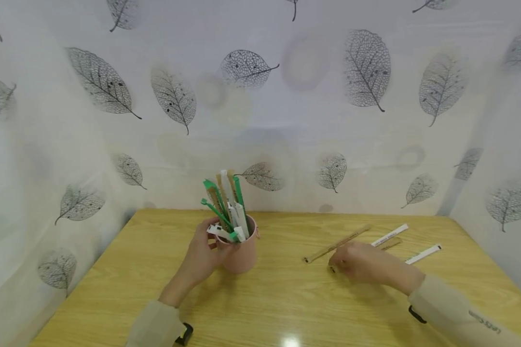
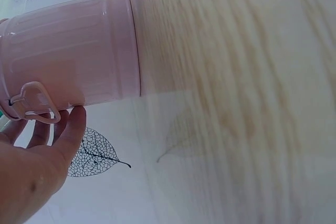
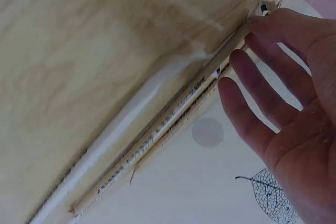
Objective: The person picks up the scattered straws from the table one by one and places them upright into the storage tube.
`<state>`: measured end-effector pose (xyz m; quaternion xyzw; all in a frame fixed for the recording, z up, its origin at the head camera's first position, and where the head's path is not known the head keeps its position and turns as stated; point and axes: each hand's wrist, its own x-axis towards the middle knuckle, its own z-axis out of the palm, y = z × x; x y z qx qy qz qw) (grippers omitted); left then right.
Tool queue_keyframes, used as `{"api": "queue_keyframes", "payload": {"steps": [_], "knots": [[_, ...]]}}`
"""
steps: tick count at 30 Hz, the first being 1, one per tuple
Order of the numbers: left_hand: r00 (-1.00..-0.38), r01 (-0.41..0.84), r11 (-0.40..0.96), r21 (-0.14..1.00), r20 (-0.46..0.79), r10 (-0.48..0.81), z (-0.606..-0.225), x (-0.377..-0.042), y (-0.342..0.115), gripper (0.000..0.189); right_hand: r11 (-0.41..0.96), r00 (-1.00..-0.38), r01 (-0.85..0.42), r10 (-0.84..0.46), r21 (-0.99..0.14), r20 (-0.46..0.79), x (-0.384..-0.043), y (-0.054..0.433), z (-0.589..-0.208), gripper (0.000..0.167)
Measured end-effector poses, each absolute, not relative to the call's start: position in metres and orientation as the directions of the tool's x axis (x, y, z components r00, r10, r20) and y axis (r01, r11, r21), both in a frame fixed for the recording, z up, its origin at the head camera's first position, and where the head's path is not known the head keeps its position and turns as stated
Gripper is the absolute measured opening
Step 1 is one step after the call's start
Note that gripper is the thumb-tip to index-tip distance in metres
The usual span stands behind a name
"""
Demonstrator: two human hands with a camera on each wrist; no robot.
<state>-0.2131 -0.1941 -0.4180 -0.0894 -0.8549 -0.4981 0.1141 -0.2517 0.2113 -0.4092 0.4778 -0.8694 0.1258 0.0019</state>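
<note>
My left hand (image 1: 206,253) grips the left side of a small pink bucket (image 1: 242,255) near its rim, thumb across the front. Green, white and brown paper-wrapped sticks (image 1: 230,202) stand in it, fanning out above the rim. In the left wrist view the fingers (image 2: 73,129) press the bucket's wall beside a wire loop (image 2: 38,100). Over the loose sticks to the right, my right hand (image 1: 364,262) pinches a brown paper-wrapped stick (image 3: 228,51) near its dark-marked end. The middle of that stick is hidden under the hand in the head view.
Another brown stick (image 1: 336,245) lies slantwise left of the right hand. Two white sticks, one farther back (image 1: 390,234) and one to the right (image 1: 424,253), lie on the wooden table (image 1: 282,308). A leaf-printed cloth (image 1: 265,111) rises behind and at both sides.
</note>
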Motion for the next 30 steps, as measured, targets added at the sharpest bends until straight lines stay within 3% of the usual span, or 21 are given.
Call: {"api": "queue_keyframes", "payload": {"steps": [14,26,30], "knots": [[-0.963,0.253,0.488,0.835,0.267,0.041,-0.418,-0.214,-0.194,0.077,0.451,-0.475,-0.879,-0.857,-0.157,0.198,-0.246,0.208,-0.414,0.027],[-0.952,0.283,0.506,0.814,0.301,0.049,-0.42,-0.214,-0.194,0.077,0.296,-0.251,-0.955,-0.833,0.014,0.493,-0.253,0.201,-0.407,0.034],[-0.95,0.291,0.506,0.812,0.309,0.05,-0.42,-0.214,-0.194,0.077,0.265,-0.185,-0.963,-0.784,0.049,0.592,-0.257,0.199,-0.394,0.011]]}}
